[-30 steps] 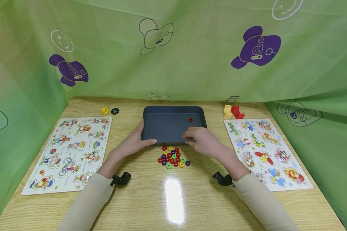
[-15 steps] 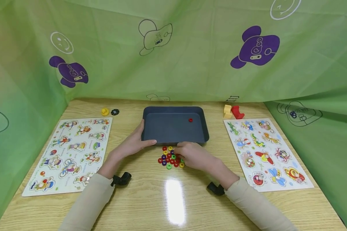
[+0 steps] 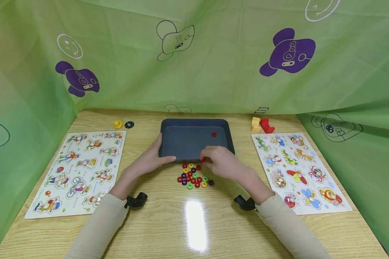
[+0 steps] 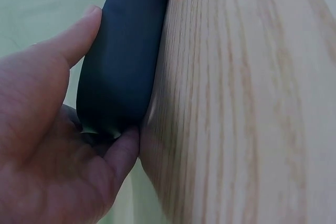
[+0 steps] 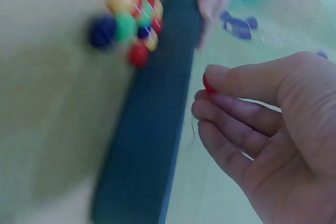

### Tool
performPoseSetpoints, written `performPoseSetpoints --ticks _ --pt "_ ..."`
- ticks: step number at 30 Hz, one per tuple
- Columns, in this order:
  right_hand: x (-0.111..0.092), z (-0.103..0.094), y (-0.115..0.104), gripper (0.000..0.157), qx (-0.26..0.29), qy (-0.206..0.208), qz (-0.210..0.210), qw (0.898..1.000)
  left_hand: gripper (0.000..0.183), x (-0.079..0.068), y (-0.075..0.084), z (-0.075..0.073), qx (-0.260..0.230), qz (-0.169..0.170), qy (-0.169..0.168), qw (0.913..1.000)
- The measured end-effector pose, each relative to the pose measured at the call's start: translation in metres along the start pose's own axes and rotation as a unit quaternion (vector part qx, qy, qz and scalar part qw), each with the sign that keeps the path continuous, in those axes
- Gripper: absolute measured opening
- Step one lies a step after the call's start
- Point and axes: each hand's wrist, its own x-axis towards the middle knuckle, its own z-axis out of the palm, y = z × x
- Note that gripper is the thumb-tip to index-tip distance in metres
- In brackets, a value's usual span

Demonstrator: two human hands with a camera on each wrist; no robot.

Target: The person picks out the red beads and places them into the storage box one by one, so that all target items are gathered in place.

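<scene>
My left hand point(image 3: 150, 154) grips the left front corner of a dark grey tray point(image 3: 181, 142), thumb on the near rim and fingers along the side. In the left wrist view the tray's wall point(image 4: 123, 45) sits between thumb and fingers. A small red ring-shaped bead point(image 5: 209, 84) is pinched between the thumb and fingertips of my right hand point(image 3: 225, 162), which is over the tray's near rim at the right. Another red bead point(image 3: 214, 134) lies inside the tray. In front of the tray is a loose pile of red, yellow, green and purple beads point(image 3: 194, 176).
Picture puzzle boards lie at left point(image 3: 81, 171) and right point(image 3: 298, 169). At the back left are a yellow rubber duck point(image 3: 118, 124) and a black round chip point(image 3: 129, 125). Yellow point(image 3: 255, 124) and red blocks point(image 3: 266, 126) stand back right. A green curtain point(image 3: 210, 72) surrounds the table.
My right hand went from above the tray's near rim down to the bead pile, then came back up to the rim with a red bead. The left hand stayed on the tray.
</scene>
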Motion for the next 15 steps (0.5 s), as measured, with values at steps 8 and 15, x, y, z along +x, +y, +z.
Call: performPoseSetpoints --ticks 8,15 --pt "0.046 -0.017 0.045 0.005 0.040 0.038 0.038 0.998 0.109 -0.002 0.001 -0.002 0.004 0.004 0.004 1.0000" --pt "0.073 -0.011 0.071 0.009 0.003 0.011 0.104 0.994 0.109 -0.001 0.000 0.000 0.006 0.009 0.009 0.9999"
